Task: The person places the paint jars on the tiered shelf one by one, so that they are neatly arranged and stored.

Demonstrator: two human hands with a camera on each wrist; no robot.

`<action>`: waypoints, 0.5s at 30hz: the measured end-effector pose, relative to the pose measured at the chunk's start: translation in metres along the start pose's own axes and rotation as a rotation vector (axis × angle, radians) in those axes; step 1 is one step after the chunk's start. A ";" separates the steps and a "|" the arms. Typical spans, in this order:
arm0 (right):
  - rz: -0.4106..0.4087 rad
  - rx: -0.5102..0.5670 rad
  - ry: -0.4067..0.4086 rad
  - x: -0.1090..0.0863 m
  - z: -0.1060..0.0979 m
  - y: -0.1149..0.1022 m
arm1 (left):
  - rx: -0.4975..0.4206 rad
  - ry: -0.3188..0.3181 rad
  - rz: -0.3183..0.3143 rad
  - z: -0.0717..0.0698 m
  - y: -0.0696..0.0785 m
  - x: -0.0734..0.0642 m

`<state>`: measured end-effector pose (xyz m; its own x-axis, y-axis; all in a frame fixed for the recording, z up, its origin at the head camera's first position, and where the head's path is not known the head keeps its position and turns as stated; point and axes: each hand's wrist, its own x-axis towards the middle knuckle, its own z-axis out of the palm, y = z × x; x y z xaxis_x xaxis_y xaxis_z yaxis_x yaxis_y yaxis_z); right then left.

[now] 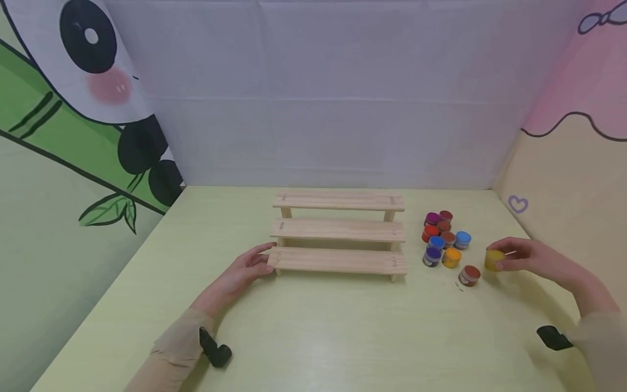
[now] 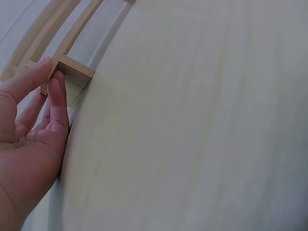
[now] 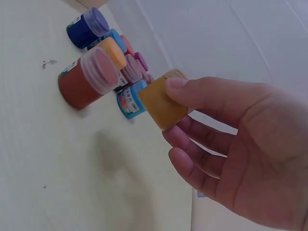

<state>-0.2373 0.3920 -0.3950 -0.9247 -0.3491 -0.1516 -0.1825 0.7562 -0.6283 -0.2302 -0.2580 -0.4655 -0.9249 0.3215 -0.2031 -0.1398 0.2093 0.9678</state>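
A three-step wooden rack (image 1: 338, 260) of pale boards stands on the table. At its front left end my left hand (image 1: 249, 268) grips the lowest board; in the left wrist view the thumb and fingers (image 2: 58, 103) pinch the wood around its end. Off to the right, my right hand (image 1: 534, 259) holds a small yellow paint jar (image 3: 161, 103) between thumb and fingers, raised over the table. A reddish-brown paint jar (image 1: 469, 276) stands just left of it. Several more paint jars (image 1: 452, 258) in blue, orange, red and purple cluster between the rack and that hand.
The pale wooden table (image 1: 313, 332) reaches back to a white cloth backdrop (image 1: 343, 109). Printed side panels (image 1: 573, 196) border the table on both sides. Small dark specks (image 1: 459, 287) lie on the tabletop beside the brown jar.
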 end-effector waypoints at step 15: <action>-0.095 -0.036 0.029 0.046 -0.019 -0.064 | -0.002 -0.005 0.010 0.001 0.000 0.000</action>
<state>-0.2750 0.3381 -0.3469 -0.9121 -0.4038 -0.0701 -0.2807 0.7401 -0.6112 -0.2293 -0.2569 -0.4656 -0.9244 0.3281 -0.1945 -0.1317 0.2040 0.9701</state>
